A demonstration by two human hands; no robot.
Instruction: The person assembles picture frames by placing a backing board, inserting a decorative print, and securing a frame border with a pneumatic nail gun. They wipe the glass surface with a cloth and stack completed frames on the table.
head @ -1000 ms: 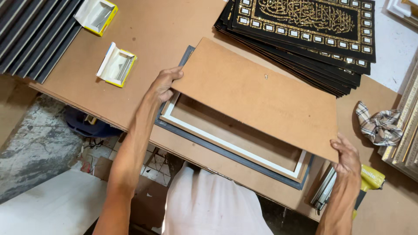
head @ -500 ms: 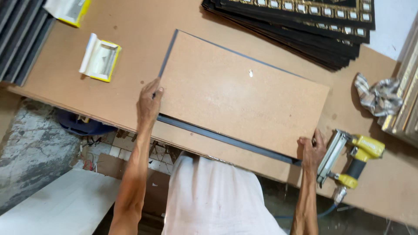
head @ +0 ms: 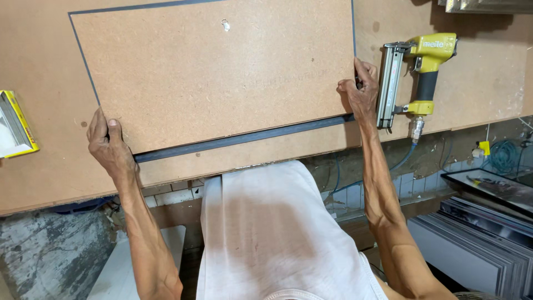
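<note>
Brown rectangular hardboard backing panel (head: pixel 216 72) lies flat on the dark grey picture frame (head: pixel 244 139) on the tan workbench (head: pixel 44 183). We see left hand (head: pixel 108 144) pinching its near-left corner, right hand (head: pixel 358 91) curled on the right edge. We judge uneven pressure could skew it; seating probably incomplete, hard to tell.

Small open yellow-and-white cardboard box (head: pixel 15 125) at far left edge of the brown fibreboard worktable (head: pixel 50 178), partly cut off by the frame, glossy pale inside, yellow rim. Just left of the left hand (head: pixel 110 145), not touching. No signs, no screens.
</note>
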